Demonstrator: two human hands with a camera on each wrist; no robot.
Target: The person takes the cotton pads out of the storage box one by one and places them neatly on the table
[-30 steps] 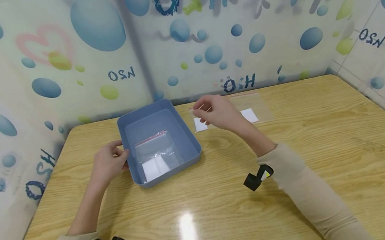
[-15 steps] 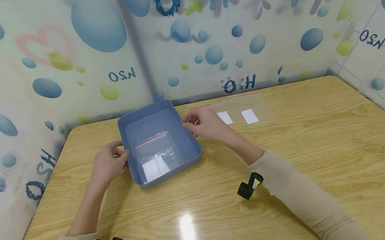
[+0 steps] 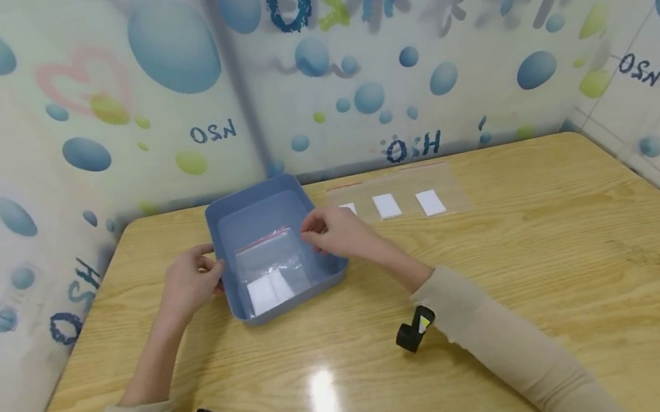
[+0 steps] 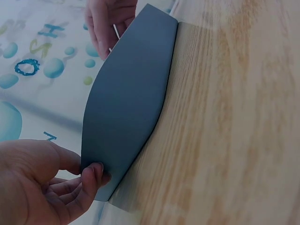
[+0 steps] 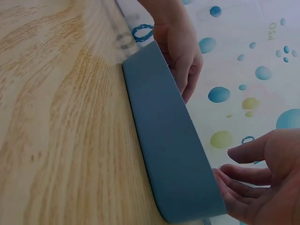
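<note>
A blue-grey tray [image 3: 330, 278] lies at a slight angle on the wooden table. My left hand [image 3: 189, 282] grips its left wall; in the left wrist view, a digit of the left hand [image 4: 42, 183] presses the outer side. Inside the tray are clear zip bags [image 3: 270, 253] with red closure lines and white cards [image 3: 269, 290] in the near part. Over the tray's right wall hovers my right hand [image 3: 336, 232], fingers loosely bent, nothing visible in them. In the right wrist view, a gap shows between thumb and fingers of the right hand [image 5: 267, 176].
Along the table's back edge, right of the tray, clear zip bags [image 3: 456, 188] lie side by side. White cards [image 3: 431, 203] show in them, the leftmost partly hidden by the right hand. A patterned wall [image 3: 456, 111] stands behind the table [image 3: 511, 321].
My right hand has moved left and slightly toward me, from over the zip bags at the back to the tray's right side, uncovering the cards there. The left hand stays on the tray.
</note>
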